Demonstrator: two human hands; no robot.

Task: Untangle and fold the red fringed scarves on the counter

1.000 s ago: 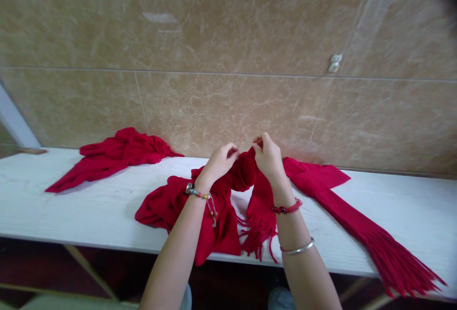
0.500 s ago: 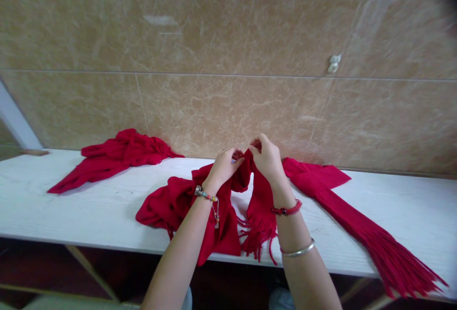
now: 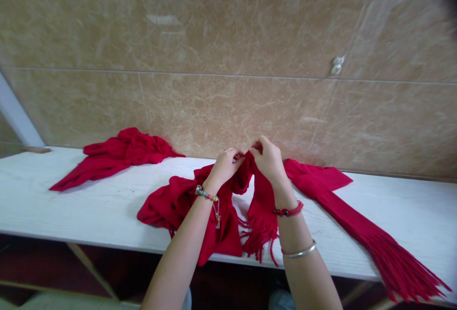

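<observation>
A red fringed scarf [image 3: 262, 200] lies bunched at the middle of the white tabletop, with one part lifted between my hands. My left hand [image 3: 226, 167] pinches the raised fabric from the left. Close beside it, my right hand [image 3: 268, 157] grips the same fold, thumb and fingers pressed together. Below my right hand, the fringed end hangs down to the front edge. The rest of the scarf is heaped under and left of my left forearm, partly covered by it.
A crumpled red cloth [image 3: 124, 150] rests at the back left. On the right, another red scarf [image 3: 342, 205] lies folded flat, its fringe over the front edge. Behind the white tabletop [image 3: 89, 215] rises a tan marbled wall [image 3: 228, 105] with a small white cat figure [image 3: 337, 65].
Both hands keep their hold on the scarf in almost the same place. The whole view has shifted slightly; the scarves lie as before.
</observation>
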